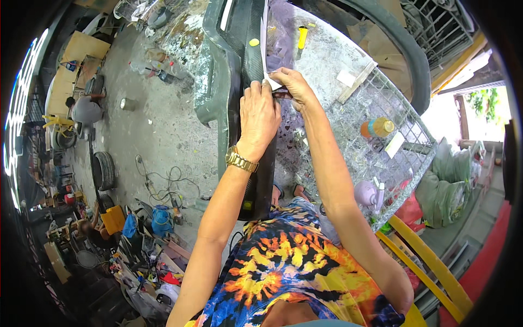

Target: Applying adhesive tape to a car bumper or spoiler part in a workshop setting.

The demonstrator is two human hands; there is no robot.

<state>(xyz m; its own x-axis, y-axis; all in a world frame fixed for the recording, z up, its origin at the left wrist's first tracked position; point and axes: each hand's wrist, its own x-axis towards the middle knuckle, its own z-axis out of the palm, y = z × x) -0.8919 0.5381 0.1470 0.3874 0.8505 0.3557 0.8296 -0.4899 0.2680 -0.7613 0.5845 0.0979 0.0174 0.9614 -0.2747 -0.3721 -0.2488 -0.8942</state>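
A long dark moulded part [257, 185], shaped like a car bumper, runs from close to my body up toward the far edge. Along its right edge lies a narrow white strip [264, 46], paper-like or film-like, with a wider white piece at my fingers. My left hand [260, 111], with a gold watch on its wrist, rests on the dark part, fingers curled and thumb tip against the white strip. Just to the right, my right hand [294, 87] pinches the strip's near end between thumb and fingers. The fingertips partly hide the pinched piece.
Right of the part is a paint-spattered work surface [327, 60] with a yellow cutter [302, 38], an amber bottle [377, 127] and a spray bottle [369, 193]. A tyre [103, 170], tangled cables and clutter lie at left. A person [87, 109] crouches far left.
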